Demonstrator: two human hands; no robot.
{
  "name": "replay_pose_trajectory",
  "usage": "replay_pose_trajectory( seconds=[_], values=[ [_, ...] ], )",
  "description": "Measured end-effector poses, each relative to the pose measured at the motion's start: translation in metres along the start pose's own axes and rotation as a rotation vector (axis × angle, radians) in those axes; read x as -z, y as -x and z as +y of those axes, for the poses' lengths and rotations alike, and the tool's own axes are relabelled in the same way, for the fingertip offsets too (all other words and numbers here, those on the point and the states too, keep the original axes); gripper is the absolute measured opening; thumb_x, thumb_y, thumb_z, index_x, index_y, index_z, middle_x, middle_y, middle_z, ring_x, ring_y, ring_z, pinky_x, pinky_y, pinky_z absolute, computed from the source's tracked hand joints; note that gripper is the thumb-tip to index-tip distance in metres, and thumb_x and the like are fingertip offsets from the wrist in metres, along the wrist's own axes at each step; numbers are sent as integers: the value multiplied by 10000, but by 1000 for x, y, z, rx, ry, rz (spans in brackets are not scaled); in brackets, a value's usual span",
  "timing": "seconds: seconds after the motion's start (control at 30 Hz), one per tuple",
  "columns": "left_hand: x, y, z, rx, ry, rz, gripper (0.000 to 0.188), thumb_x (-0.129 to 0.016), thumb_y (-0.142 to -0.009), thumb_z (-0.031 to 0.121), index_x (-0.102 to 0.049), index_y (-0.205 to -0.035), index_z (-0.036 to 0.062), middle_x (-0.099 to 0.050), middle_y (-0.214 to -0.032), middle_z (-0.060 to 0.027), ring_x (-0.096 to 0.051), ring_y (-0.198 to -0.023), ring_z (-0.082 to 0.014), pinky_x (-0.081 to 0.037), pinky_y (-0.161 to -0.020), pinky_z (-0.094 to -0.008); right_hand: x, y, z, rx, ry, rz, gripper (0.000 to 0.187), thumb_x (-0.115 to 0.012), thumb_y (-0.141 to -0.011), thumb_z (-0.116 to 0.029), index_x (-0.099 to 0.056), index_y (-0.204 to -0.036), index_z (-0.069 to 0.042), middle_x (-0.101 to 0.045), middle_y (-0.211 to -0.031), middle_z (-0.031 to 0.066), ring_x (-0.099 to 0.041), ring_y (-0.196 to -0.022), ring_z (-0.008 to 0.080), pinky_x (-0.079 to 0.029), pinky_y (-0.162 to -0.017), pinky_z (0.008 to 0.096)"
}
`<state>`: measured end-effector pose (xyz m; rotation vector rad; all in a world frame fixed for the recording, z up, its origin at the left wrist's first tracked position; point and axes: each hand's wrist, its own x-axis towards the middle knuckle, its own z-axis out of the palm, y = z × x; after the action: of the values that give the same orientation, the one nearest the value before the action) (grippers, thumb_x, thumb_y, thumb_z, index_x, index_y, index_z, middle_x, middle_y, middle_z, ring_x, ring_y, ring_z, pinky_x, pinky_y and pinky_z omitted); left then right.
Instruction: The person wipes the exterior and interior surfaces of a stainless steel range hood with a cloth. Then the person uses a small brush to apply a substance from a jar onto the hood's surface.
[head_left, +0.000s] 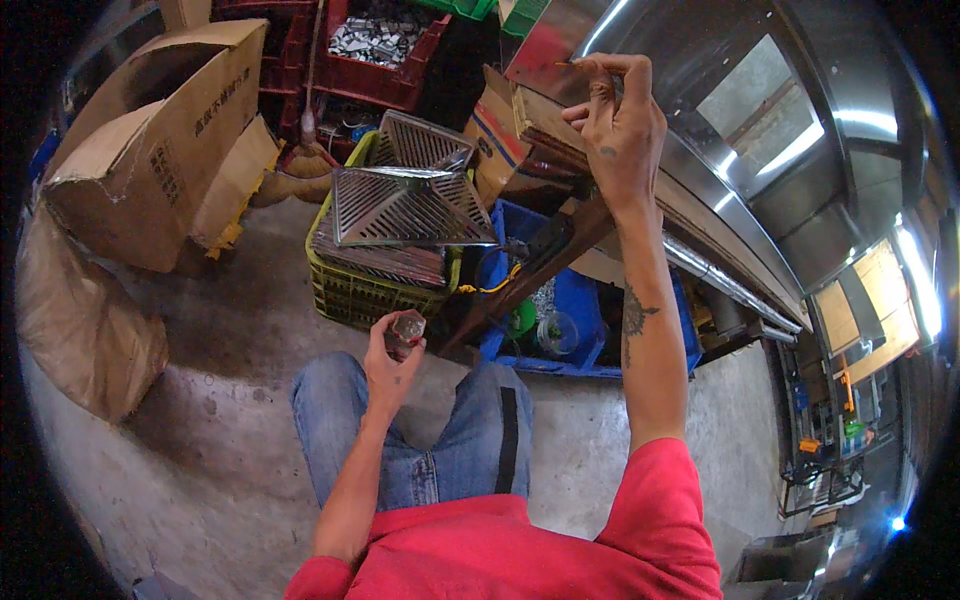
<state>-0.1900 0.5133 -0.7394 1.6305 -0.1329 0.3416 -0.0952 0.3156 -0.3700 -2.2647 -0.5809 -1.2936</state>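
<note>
Over my left thigh, my left hand (387, 368) is wrapped around a small clear cup (407, 327) with something reddish at its lower side. Whether it is glass or plastic I cannot tell. My right hand (622, 130) is raised far out at the upper right, in front of a shiny metal sheet (690, 95). Its fingers are pinched on a thin yellowish stick (563, 64), too small to name more exactly. Beyond my left hand, slotted metal grilles (410, 205) are stacked on a yellow crate (365, 295).
Blue bins (625, 340) with small parts and a clear round tub (557, 333) stand beyond my knees. A large cardboard box (150, 160) and a brown sack (85, 320) are at the left. Red crates (385, 85) holding metal pieces and a broom (308, 160) stand at the back.
</note>
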Motion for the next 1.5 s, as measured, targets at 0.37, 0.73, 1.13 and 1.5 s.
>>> replay_pose_trajectory(
  seconds=[0.37,0.73,1.13,1.5],
  values=[
    [-6,-6,-5,-9,32,0,561,-856,-870,75,-611,-1374,59,-749,-1201,-123,-743,-1017,-223,-602,-832,-343,-2,-6,-1,7,1,23,85,-605,-1099,-93,-584,-1179,-73,-766,-1059,124,-759,-699,211,-604,-611,357],
    [-5,-6,-6,-36,1,-6,553,-851,-873,79,-610,-1370,55,-746,-1219,-124,-744,-1019,-218,-601,-822,-338,-1,-7,0,20,10,12,87,-611,-1104,-118,-583,-1171,-70,-759,-1042,129,-750,-684,215,-601,-614,363],
    [-3,-5,2,35,78,-35,566,-848,-870,84,-603,-1380,58,-743,-1227,-125,-728,-1103,-238,-577,-955,-370,1,-2,-3,60,-23,136,107,-625,-1095,-100,-580,-1186,-65,-738,-1025,120,-764,-697,206,-605,-609,339],
    [-3,-7,-4,44,59,-19,590,-851,-872,91,-593,-1402,68,-741,-1220,-110,-730,-1017,-198,-586,-871,-347,-19,142,-74,64,-302,27,153,-586,-1111,-82,-486,-1200,-8,-702,-1158,219,-697,-679,154,-572,-640,255]
  ],
)
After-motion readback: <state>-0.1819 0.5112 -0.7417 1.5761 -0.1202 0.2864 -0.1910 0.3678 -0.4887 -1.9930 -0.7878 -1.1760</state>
